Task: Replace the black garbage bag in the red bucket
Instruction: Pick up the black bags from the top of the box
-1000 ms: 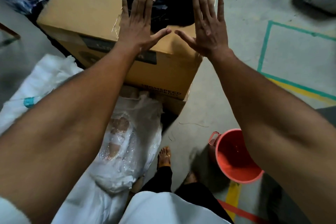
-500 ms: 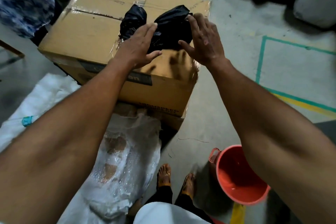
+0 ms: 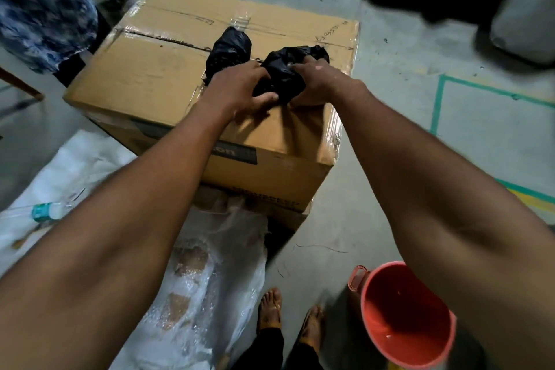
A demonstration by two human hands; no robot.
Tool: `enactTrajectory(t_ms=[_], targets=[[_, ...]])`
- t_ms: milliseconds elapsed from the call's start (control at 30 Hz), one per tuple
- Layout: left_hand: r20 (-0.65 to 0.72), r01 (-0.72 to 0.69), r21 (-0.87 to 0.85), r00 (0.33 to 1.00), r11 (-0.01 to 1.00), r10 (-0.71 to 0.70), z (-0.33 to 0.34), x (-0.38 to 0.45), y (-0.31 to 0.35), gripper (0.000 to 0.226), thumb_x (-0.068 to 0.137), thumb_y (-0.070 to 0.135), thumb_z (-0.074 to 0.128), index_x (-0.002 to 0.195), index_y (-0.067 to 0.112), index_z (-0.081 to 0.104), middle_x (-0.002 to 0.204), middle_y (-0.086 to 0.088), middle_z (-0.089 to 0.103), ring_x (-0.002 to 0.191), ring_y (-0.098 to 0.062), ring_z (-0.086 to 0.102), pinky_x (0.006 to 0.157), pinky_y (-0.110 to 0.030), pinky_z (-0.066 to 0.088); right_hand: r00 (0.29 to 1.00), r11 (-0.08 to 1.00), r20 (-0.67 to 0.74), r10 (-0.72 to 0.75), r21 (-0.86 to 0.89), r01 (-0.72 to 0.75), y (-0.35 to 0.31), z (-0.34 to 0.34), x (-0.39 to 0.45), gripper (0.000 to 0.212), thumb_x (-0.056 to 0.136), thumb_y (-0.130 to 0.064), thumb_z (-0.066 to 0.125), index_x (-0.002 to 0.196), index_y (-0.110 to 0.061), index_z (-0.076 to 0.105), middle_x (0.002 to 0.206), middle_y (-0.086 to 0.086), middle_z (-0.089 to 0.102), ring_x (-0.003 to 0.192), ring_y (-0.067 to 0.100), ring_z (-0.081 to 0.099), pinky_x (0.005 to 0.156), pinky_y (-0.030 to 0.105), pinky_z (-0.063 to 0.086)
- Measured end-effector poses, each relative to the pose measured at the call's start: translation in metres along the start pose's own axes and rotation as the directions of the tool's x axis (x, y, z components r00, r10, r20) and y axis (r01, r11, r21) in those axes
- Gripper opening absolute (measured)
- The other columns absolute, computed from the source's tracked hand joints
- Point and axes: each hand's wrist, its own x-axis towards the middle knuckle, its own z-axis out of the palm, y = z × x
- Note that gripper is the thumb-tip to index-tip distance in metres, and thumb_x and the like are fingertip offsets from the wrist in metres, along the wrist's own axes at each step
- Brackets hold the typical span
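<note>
Red bucket (image 3: 404, 317) at 5 o'clock on the floor (image 3: 390, 135), no liner in it, bare floor around its far side. Cardboard box (image 3: 144, 90) ahead at 12. On its top near the right edge: crumpled glossy black garbage bag (image 3: 285, 69), left hand (image 3: 240, 87) and right hand (image 3: 318, 81) both curled, gripping it. Second black wad (image 3: 228, 49) just beyond at 11. Open floor at 2.

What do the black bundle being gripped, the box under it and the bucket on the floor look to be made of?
Black garbage bag: thin plastic film, slightly glossy, crumpled into fine creases under both hands.
Box: brown corrugated cardboard, matte, seams sealed with shiny clear tape.
Red bucket: probably moulded rigid plastic, smooth with a soft sheen inside and a moulded handle lug on its rim.
</note>
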Motion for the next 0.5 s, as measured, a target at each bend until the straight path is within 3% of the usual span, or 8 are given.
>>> enactTrajectory(t_ms=[67,133,233,333,433,500], targets=[[-0.191,0.066,0.050,0.980,0.997,-0.055,0.001,0.002,-0.004,0.055,0.097,0.060,0.043,0.126,0.017,0.061,0.130,-0.006,0.055,0.117,-0.029,0.055,0.093,-0.046,0.045,1.000,1.000,-0.022,-0.020,-0.020,0.019,-0.004,-0.003,0.007,0.080,0.072,-0.054,0.073,0.143,-0.027,0.047,0.137,0.010,0.044,0.127,0.034,0.044,0.100,0.050,0.048],[-0.278,0.219,-0.017,0.936,0.975,-0.215,0.001,0.006,-0.013,0.046,0.099,0.048,0.045,0.130,0.016,0.052,0.143,-0.009,0.043,0.131,-0.031,0.044,0.101,-0.050,0.039,0.999,0.999,-0.034,-0.018,-0.037,0.017,-0.007,-0.005,0.010,0.072,0.075,-0.051,0.074,0.138,-0.023,0.053,0.133,0.010,0.046,0.123,0.033,0.047,0.096,0.048,0.049],[-0.073,0.393,-0.240,0.904,0.888,-0.421,-0.003,0.010,-0.025,0.058,0.096,0.037,0.060,0.143,0.016,0.034,0.151,-0.020,0.032,0.139,-0.039,0.037,0.110,-0.052,0.037,0.998,0.999,-0.062,-0.016,-0.041,0.014,-0.010,-0.009,0.011,0.064,0.072,-0.050,0.076,0.127,-0.022,0.060,0.128,0.009,0.053,0.119,0.032,0.053,0.092,0.048,0.048],[0.026,0.429,-0.351,0.893,0.832,-0.450,-0.003,0.012,-0.035,0.067,0.093,0.037,0.067,0.146,0.021,0.028,0.145,-0.025,0.042,0.133,-0.044,0.044,0.108,-0.050,0.040,0.996,0.999,-0.086,-0.007,-0.054,0.002,-0.016,-0.012,0.013,0.061,0.070,-0.051,0.078,0.120,-0.020,0.062,0.121,0.009,0.058,0.115,0.032,0.056,0.094,0.049,0.044],[0.072,0.464,-0.415,0.874,0.783,-0.481,-0.006,0.018,-0.039,0.079,0.086,0.038,0.077,0.143,0.022,0.025,0.143,-0.025,0.049,0.128,-0.045,0.052,0.107,-0.049,0.044,0.996,0.999,-0.084,-0.013,-0.036,0.010,-0.021,-0.015,0.014,0.069,0.067,-0.051,0.081,0.125,-0.021,0.058,0.123,0.008,0.057,0.118,0.031,0.054,0.097,0.047,0.042],[0.140,0.525,-0.459,0.839,0.716,-0.525,-0.006,0.023,-0.043,0.091,0.080,0.038,0.083,0.144,0.016,0.022,0.146,-0.024,0.048,0.130,-0.043,0.052,0.110,-0.048,0.044,0.999,1.000,-0.039,-0.010,-0.006,0.009,-0.022,-0.015,0.015,0.089,0.060,-0.055,0.085,0.133,-0.020,0.050,0.132,0.007,0.054,0.124,0.031,0.050,0.102,0.048,0.042]])
